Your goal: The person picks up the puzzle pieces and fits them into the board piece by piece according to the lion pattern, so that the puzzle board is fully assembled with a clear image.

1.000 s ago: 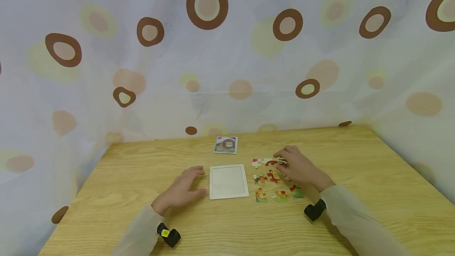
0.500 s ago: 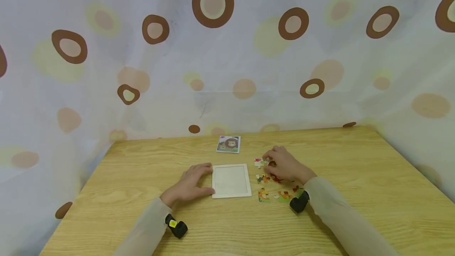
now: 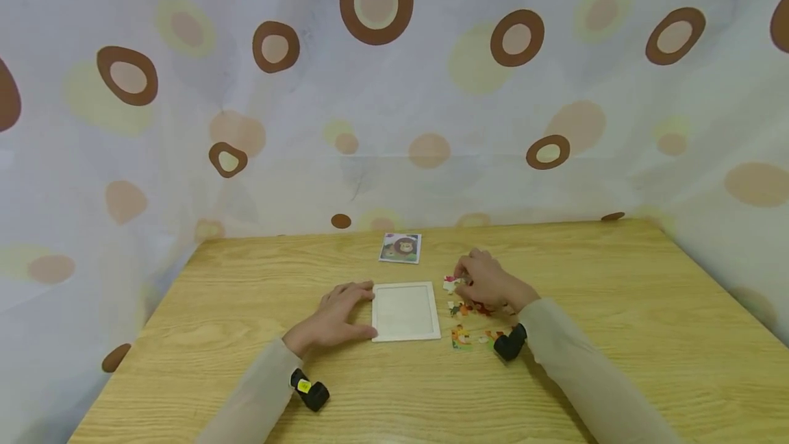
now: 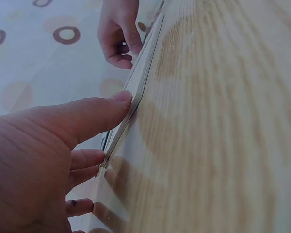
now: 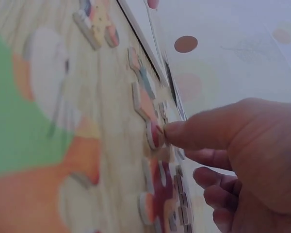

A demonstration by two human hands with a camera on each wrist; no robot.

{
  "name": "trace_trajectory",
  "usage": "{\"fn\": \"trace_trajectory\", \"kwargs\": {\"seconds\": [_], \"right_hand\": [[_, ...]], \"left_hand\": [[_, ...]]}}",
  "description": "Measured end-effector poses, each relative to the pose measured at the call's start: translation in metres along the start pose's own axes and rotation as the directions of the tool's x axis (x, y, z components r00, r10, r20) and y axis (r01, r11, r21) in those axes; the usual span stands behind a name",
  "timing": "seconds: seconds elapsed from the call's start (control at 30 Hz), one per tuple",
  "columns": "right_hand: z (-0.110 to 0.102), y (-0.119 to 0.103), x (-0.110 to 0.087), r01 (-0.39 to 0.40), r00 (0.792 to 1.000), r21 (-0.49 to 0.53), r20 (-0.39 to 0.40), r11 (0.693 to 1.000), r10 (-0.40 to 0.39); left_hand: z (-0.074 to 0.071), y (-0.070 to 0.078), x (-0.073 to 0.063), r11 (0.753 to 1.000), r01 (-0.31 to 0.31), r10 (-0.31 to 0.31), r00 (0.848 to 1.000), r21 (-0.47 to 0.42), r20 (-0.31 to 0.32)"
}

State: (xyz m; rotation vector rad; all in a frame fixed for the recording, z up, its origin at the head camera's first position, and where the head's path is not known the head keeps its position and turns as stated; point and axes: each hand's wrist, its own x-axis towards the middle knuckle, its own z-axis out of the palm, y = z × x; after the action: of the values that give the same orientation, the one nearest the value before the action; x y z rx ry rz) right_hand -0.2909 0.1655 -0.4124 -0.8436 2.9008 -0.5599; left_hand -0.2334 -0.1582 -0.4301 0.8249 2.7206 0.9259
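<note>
My left hand (image 3: 335,314) rests at the left edge of a flat white puzzle tray (image 3: 405,310), thumb and fingers extended and touching its border, also seen in the left wrist view. Right of the tray lie several jigsaw pieces (image 3: 460,338) in loose rows, with parts of a colourful animal picture. My right hand (image 3: 490,283) bends its fingers down over the upper row, beside a white-and-pink piece (image 3: 450,283). In the right wrist view the thumb (image 5: 199,128) reaches the pieces; the index fingertip is hidden, so a pinched piece cannot be made out.
A small lion picture card (image 3: 400,247) lies behind the tray, towards the back of the wooden table (image 3: 277,266). A white curtain (image 3: 382,108) with brown rings hangs behind. Each wrist bears a black camera (image 3: 510,344).
My right hand has moved left and down over the upper row of puzzle pieces. My left hand has come right, from beside the tray to its edge. The head view has shifted slightly.
</note>
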Motion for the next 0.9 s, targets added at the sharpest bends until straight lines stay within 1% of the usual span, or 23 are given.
{"fn": "trace_trajectory", "kwargs": {"seconds": [0.07,0.13,0.2,0.3,0.37,0.53,0.73,0.8,0.9], "right_hand": [[0.001,0.001,0.002,0.019,1.000,0.006,-0.009,1.000,-0.019],[0.001,0.002,0.004,0.044,0.999,0.041,-0.023,0.998,-0.044],[0.000,0.003,0.005,0.058,0.998,0.129,-0.031,0.990,-0.055],[0.000,0.006,0.007,0.067,0.998,0.261,-0.037,0.963,-0.059],[0.000,0.009,0.008,0.066,0.998,0.317,-0.042,0.946,-0.055],[0.001,0.010,0.012,0.082,0.996,0.356,-0.058,0.931,-0.065],[0.002,0.002,0.020,0.117,0.993,0.397,-0.060,0.911,-0.101],[0.005,-0.002,0.024,0.120,0.993,0.421,-0.047,0.899,-0.111],[0.009,-0.011,0.029,0.095,0.994,0.467,0.001,0.879,-0.108]], "left_hand": [[0.000,0.000,0.000,1.000,0.001,-0.001,1.000,0.002,-0.002],[0.000,0.001,0.000,1.000,0.000,0.000,1.000,0.006,-0.007],[0.000,0.002,0.000,1.000,-0.002,0.002,1.000,0.008,-0.013],[0.000,0.002,0.000,1.000,-0.002,0.002,1.000,0.011,-0.019],[0.001,0.001,0.001,1.000,0.002,-0.002,1.000,0.008,-0.014],[0.002,-0.001,0.000,1.000,0.009,-0.009,1.000,0.014,-0.009],[0.001,0.001,0.001,1.000,0.000,0.000,1.000,0.004,-0.009],[0.000,0.002,0.001,1.000,0.002,-0.002,1.000,0.003,-0.005],[0.001,0.002,0.000,1.000,0.011,-0.011,1.000,0.003,-0.001]]}}
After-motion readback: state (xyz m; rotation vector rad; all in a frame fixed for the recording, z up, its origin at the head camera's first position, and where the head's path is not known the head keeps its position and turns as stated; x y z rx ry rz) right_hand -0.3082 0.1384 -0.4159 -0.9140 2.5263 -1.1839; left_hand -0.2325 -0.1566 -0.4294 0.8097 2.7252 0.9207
